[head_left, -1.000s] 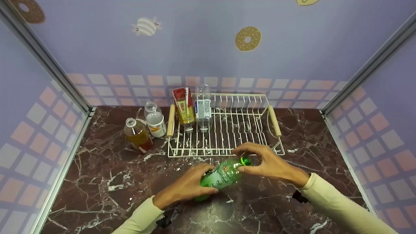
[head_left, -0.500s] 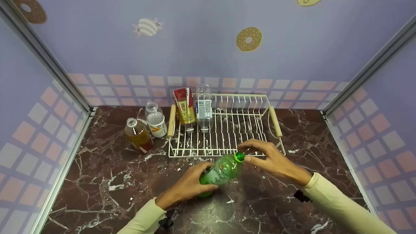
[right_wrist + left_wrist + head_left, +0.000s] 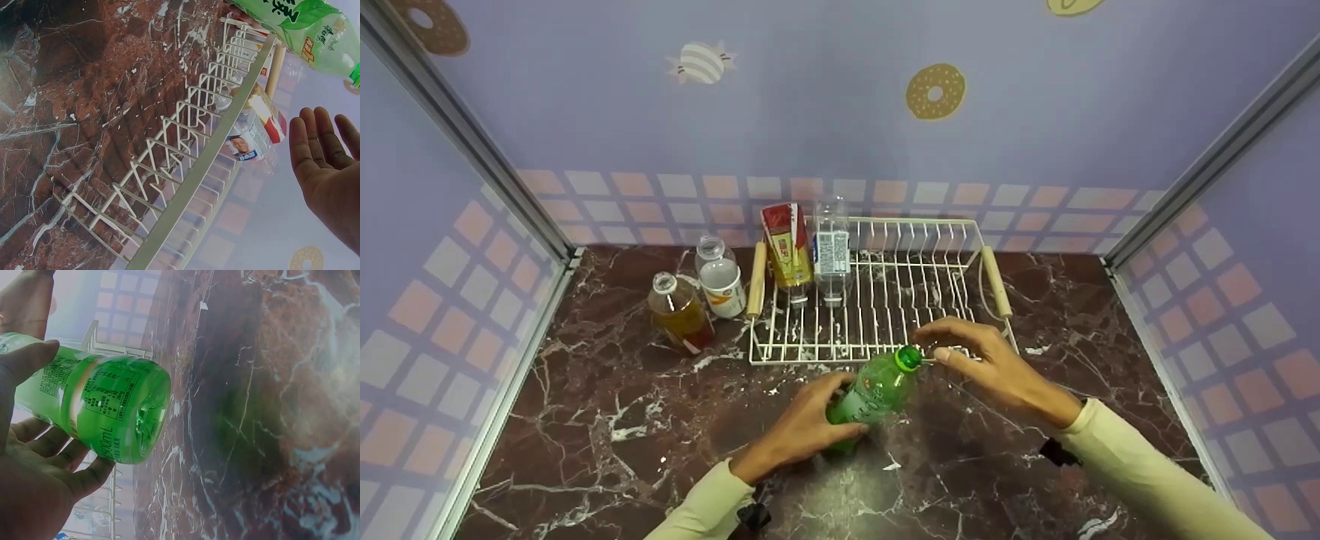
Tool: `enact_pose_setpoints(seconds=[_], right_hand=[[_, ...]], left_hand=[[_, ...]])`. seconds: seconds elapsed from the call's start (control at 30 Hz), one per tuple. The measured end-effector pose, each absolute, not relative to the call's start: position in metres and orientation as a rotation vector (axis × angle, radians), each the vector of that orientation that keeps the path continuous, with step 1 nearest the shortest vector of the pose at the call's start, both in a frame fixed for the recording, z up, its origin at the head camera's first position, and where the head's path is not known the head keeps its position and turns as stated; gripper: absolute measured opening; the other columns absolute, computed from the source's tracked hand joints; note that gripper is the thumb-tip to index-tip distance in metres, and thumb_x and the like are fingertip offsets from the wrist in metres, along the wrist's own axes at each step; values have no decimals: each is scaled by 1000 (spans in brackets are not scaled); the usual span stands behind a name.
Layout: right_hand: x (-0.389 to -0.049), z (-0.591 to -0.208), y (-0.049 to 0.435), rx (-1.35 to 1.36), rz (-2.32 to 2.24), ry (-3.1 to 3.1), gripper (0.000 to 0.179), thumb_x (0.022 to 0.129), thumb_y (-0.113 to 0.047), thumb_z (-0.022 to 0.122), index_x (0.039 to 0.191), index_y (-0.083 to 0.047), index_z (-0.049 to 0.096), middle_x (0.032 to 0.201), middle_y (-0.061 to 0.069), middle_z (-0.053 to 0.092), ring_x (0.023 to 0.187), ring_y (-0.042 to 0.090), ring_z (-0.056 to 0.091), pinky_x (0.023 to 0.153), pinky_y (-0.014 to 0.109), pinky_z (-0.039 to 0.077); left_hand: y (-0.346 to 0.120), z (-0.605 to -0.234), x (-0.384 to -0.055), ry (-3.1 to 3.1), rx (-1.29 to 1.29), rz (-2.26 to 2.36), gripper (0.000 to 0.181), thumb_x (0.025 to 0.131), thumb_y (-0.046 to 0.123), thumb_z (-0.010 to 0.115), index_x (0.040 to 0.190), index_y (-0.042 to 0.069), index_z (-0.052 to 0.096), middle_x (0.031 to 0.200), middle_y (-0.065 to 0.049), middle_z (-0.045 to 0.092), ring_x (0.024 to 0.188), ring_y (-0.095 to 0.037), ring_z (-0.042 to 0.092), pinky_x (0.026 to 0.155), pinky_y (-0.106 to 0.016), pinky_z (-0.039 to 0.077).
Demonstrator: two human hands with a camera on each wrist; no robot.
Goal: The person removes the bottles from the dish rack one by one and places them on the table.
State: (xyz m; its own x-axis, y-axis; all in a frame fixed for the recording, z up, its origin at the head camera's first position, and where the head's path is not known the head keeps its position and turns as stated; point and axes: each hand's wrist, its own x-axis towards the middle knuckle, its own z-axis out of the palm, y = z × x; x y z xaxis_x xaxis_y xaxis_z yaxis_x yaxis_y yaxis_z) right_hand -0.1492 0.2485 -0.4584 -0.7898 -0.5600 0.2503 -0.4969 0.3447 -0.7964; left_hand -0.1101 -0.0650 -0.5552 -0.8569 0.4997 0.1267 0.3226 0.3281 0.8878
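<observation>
My left hand point(image 3: 802, 431) grips a green plastic bottle point(image 3: 874, 394) round its lower body. The bottle is tilted, its green top pointing up and to the right, in front of the wire rack. In the left wrist view, the thumb and fingers of that hand point(image 3: 34, 478) wrap the bottle point(image 3: 126, 405), whose base hangs clear of the counter. My right hand point(image 3: 997, 371) is just right of the bottle's neck, fingers parted and apart from it. In the right wrist view nothing shows in this hand point(image 3: 332, 163), its fingers extended beside the bottle point(image 3: 315, 34).
A cream wire rack point(image 3: 810, 362) with wooden handles point(image 3: 996, 281) stands against the wall. Its left end holds a red-and-yellow-labelled bottle point(image 3: 787, 244) and a clear bottle point(image 3: 831, 251), necks down. Left of it stand a white-labelled bottle point(image 3: 724, 289) and an amber-coloured bottle point(image 3: 681, 315), both uncapped.
The bottle's neck has swung left and upward, so it stands steeper. My right hand, earlier around the neck, has drawn away to the right and its fingers have spread.
</observation>
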Motion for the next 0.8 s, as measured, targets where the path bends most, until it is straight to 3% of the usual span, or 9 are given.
enact_pose_setpoints(seconds=[0.2,0.37,0.57,0.8], right_hand=[[-153,-458,250,-1013,-1466,2534,37,106,-12,60,141,-4,70,139,9,74,127,28,70,111,56,55],[-155,-457,252,-993,-1494,2519,34,108,-10,59,139,-1,70,137,11,75,125,40,70,110,46,56],[-156,-458,253,-979,-1497,2522,34,108,-11,59,139,-2,70,137,8,75,126,35,71,110,49,57],[-156,-459,254,-937,-1490,2542,35,108,-13,59,139,-2,71,136,13,75,125,37,71,109,46,57]], left_hand=[[-57,-559,-112,2427,754,1567,66,91,16,90,147,1,58,132,-14,68,110,-25,65,89,-31,62],[-51,-564,-114,2355,735,1649,67,92,13,89,150,2,56,136,-15,68,114,-25,68,95,-34,63],[-45,-570,-114,2315,696,1697,65,92,12,88,149,7,57,138,-12,68,117,-22,69,99,-33,63],[-38,-575,-115,2254,697,1802,66,92,12,88,151,8,57,143,-16,66,127,-33,68,107,-42,61]])
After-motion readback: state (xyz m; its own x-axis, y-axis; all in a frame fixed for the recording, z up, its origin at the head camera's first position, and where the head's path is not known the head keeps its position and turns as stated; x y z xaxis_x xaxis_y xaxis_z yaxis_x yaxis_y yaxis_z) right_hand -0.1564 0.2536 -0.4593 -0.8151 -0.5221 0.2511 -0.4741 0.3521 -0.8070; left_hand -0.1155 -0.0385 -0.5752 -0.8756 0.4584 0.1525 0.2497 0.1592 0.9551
